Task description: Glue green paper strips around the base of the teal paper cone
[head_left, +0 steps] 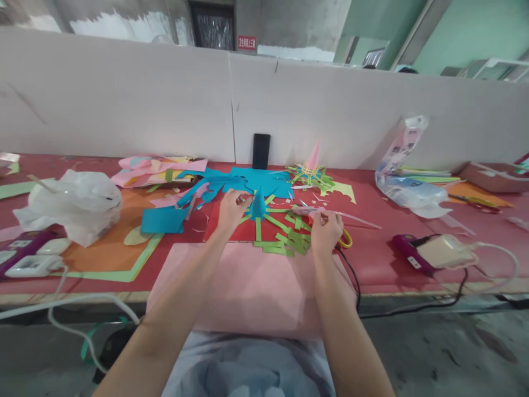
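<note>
The left hand (232, 210) was pinched narrow, hold unclear. Between the hands stood the blue cone (258, 206) with green strips (258, 230); then a glue gun (303, 210) by the curled right hand (326, 230), grip unclear. Strip-gluing seemed underway, calling next for steadiness.

left hand (232, 212): beside blue cone (258, 207) | right hand (327, 232): near green strips (289, 243) | black phone (261, 151): standing behind
</note>
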